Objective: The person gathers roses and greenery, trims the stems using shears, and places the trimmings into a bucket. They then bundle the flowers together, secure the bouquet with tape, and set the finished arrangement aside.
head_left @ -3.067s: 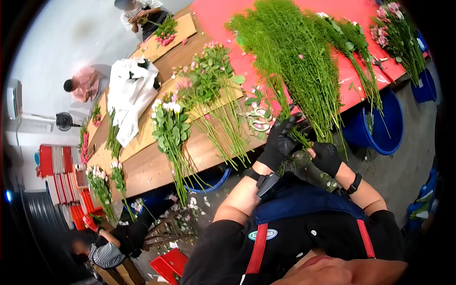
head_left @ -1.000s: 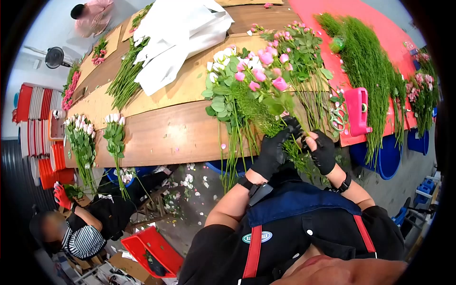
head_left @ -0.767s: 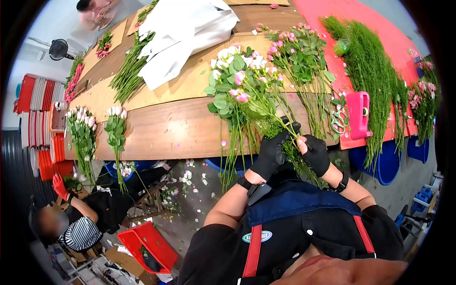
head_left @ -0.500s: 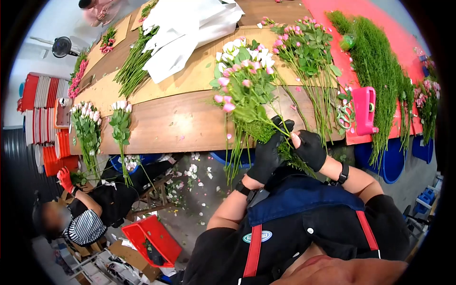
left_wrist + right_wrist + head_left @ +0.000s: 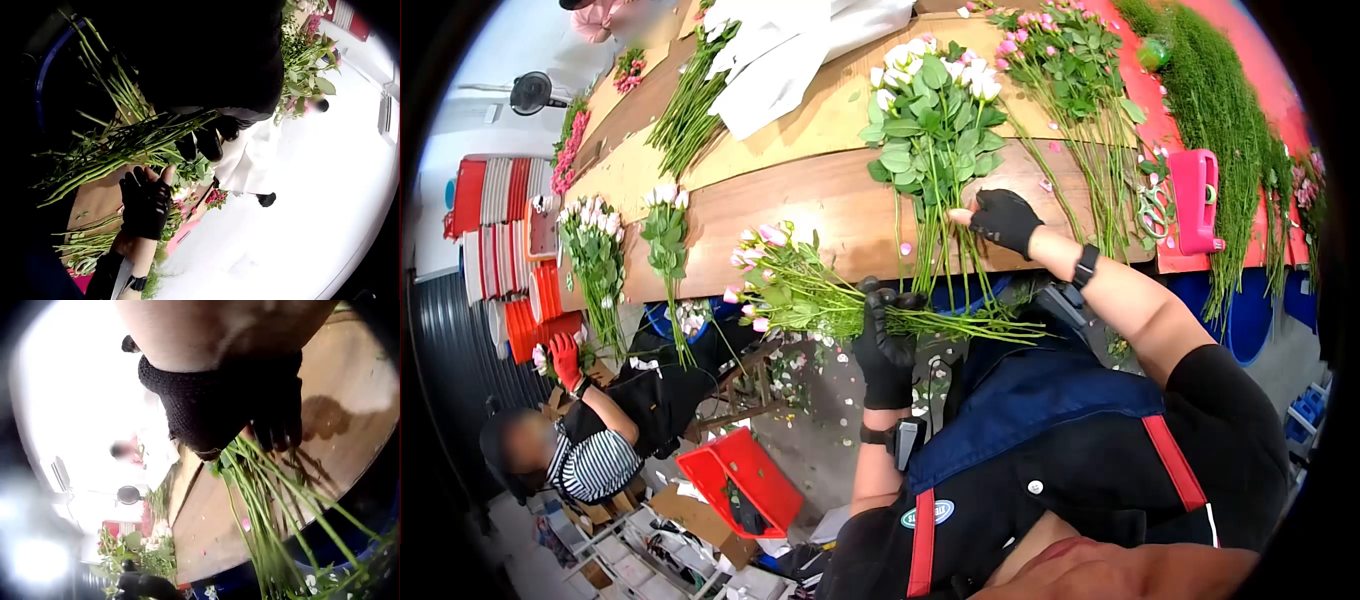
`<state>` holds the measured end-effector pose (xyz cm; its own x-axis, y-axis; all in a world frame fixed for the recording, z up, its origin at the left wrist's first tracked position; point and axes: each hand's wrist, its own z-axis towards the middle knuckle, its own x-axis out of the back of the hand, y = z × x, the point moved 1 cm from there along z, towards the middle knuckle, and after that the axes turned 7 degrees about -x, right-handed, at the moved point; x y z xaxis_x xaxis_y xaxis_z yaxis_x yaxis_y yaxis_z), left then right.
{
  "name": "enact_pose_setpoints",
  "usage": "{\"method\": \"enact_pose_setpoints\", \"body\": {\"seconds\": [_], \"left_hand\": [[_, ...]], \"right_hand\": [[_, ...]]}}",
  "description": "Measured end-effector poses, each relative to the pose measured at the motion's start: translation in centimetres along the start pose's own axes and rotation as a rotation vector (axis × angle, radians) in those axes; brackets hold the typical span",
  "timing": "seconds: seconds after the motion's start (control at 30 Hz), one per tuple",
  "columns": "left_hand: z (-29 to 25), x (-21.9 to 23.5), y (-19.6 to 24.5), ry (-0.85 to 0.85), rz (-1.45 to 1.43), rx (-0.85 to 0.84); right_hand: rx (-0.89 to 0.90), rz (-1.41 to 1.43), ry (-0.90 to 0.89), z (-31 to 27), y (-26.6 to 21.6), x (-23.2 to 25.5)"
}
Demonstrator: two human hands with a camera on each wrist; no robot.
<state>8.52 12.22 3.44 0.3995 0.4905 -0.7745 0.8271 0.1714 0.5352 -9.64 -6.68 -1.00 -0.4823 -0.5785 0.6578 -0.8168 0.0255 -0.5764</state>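
My left hand (image 5: 885, 350), in a black fingerless-type glove, grips the stems of a mixed bunch of pink roses and feathery greenery (image 5: 790, 285). The bunch lies sideways in front of the table edge, blooms to the left and stem ends (image 5: 94, 165) to the right. My gloved right hand (image 5: 1005, 220) is over the stems of a white rose bunch (image 5: 940, 125) on the table, thumb stretched out. In the right wrist view those green stems (image 5: 262, 506) run right below the right hand (image 5: 212, 406), whose fingers are partly hidden.
Pink spray roses (image 5: 1065, 70), scissors (image 5: 1152, 212), a pink tape dispenser (image 5: 1195, 200) and long greenery (image 5: 1210, 130) lie to the right. White wrapping (image 5: 800, 60) lies at the back. Blue buckets (image 5: 1235, 310) stand under the table edge. A seated person (image 5: 590, 440) is at left.
My right hand has let go of the mixed bunch and moved up to the white rose stems. My left hand has swung the bunch left and tipped it sideways.
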Motion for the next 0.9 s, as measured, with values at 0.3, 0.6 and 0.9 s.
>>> {"method": "enact_pose_setpoints", "body": {"seconds": [0.3,0.6,0.9], "left_hand": [[-2.0,-0.8,0.4,0.039,-0.001,0.037],[0.2,-2.2,-0.9,0.026,-0.077,0.157],[3.8,-5.8,-5.6,0.010,-0.029,0.180]], "right_hand": [[0.024,0.054,0.068,2.6,0.3,-3.6],[-0.054,0.667,0.381,-2.3,3.9,0.9],[0.199,0.787,0.301,-10.0,1.2,4.7]]}}
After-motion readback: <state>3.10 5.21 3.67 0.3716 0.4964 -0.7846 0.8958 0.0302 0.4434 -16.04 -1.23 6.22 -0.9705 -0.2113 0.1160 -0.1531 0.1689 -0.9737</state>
